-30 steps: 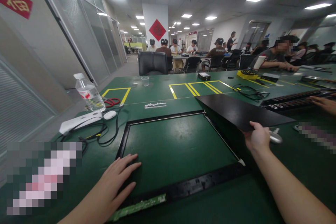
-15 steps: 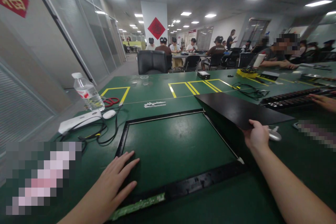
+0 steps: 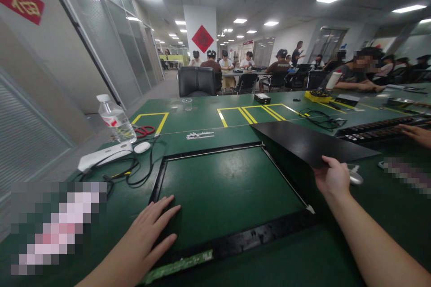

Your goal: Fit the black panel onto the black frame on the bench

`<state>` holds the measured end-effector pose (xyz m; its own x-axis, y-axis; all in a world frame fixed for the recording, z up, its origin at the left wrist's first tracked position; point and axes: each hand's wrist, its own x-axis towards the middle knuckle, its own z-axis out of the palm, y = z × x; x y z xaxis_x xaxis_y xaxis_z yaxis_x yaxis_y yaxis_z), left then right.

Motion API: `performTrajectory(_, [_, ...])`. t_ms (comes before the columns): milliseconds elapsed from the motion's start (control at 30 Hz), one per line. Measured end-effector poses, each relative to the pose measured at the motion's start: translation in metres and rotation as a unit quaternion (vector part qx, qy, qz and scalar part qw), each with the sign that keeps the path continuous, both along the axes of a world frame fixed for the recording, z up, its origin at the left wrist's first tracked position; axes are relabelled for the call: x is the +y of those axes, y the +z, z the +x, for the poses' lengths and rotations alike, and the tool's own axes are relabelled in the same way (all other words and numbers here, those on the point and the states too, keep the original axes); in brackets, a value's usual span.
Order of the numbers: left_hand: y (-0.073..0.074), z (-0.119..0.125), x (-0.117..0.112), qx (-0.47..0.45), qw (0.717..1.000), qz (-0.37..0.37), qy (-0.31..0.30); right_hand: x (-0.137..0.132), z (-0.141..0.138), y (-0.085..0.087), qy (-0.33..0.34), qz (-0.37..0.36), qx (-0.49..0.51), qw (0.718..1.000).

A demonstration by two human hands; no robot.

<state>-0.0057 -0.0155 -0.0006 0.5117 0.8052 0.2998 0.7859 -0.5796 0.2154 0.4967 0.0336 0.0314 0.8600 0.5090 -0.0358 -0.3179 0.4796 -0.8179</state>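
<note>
A black rectangular frame (image 3: pixel 266 232) lies flat on the green table, with bare tabletop showing through its middle. Along its near edge runs a green circuit board strip (image 3: pixel 182 265). My left hand (image 3: pixel 153 228) rests over the frame's left near corner, fingers spread, covering part of that side. To the right, my right hand (image 3: pixel 333 177) grips the near edge of a thin black panel (image 3: pixel 310 141), thumb on top and fingers underneath. The panel is tilted, its near edge raised above the table beside the frame's right side.
At left are a water bottle (image 3: pixel 115 119), red-handled scissors (image 3: pixel 144 131), a white box (image 3: pixel 106 156), a white mouse (image 3: pixel 142 147) and black cables. A silver mouse (image 3: pixel 356 177) sits behind my right hand. A co-worker's hand (image 3: pixel 415 132) is at a black slotted part (image 3: pixel 380 129).
The view has shifted slightly. Both hands, the frame and the panel keep nearly the same places; the right hand still grips the panel.
</note>
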Motion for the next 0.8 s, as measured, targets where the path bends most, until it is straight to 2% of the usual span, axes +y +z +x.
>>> performTrajectory(133, [0.001,-0.008,0.006,-0.003,1.0,-0.021,-0.017,-0.002,-0.003,0.005,0.023,0.027,0.006,0.999])
performTrajectory(267, [0.012,-0.005,0.008,-0.058,0.995,-0.084,0.007,-0.006,-0.007,0.01,0.077,0.036,0.025,0.996])
performTrajectory(367, [0.024,-0.001,0.01,-0.151,0.977,-0.142,0.041,-0.011,-0.014,0.015,0.118,0.019,0.044,0.992])
performTrajectory(467, [0.034,-0.002,0.013,-0.247,0.944,-0.194,0.105,-0.015,-0.021,0.021,0.146,0.004,0.06,0.987])
performTrajectory(533, [0.039,-0.005,0.015,-0.315,0.91,-0.225,0.151,-0.018,-0.024,0.023,0.178,-0.007,0.061,0.982])
performTrajectory(600, [0.044,-0.006,0.017,-0.406,0.859,-0.246,0.19,-0.021,-0.027,0.024,0.206,-0.022,0.064,0.976])
performTrajectory(700, [0.052,-0.003,0.018,-0.55,0.749,-0.303,0.213,-0.026,-0.032,0.026,0.218,-0.066,0.065,0.972])
performTrajectory(767, [0.058,0.002,0.015,-0.609,0.679,-0.357,0.204,-0.03,-0.038,0.029,0.23,-0.101,0.041,0.967])
performTrajectory(800, [0.061,0.004,0.013,-0.624,0.652,-0.379,0.204,-0.033,-0.041,0.03,0.24,-0.115,0.025,0.964])
